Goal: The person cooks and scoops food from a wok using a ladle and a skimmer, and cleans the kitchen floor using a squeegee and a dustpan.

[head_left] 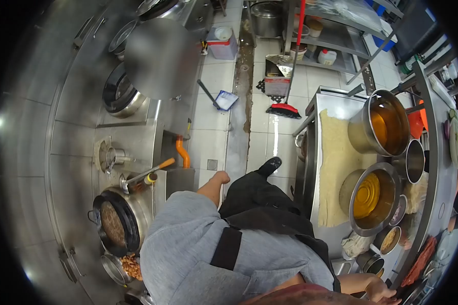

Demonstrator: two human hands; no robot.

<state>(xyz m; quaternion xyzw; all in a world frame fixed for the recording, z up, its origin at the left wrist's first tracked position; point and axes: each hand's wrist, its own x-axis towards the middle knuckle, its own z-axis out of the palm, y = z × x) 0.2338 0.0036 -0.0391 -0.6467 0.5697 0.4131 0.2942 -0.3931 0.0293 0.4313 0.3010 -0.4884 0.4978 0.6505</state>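
My left hand [220, 178] hangs low beside my dark trousers, over the tiled floor. Its fingers do not show clearly, and nothing is seen in it. At the lower right, my right hand [382, 292] is at the side counter, close to small metal pots [370, 263]. Its fingers look bent together; what they hold, if anything, is hidden. On that counter, a large steel pot [374, 198] and a tilted steel pot [384, 124] contain amber liquid. A small pan of yellowish food [390, 239] stands nearer my right hand.
To the left, a wok [114, 223] of brown liquid sits on the steel range, with a ladle [147, 172] nearby. A broom [284, 110], dustpan [225, 100] and square tin [277, 84] stand on the floor ahead. Shelves [336, 46] rise at the back right.
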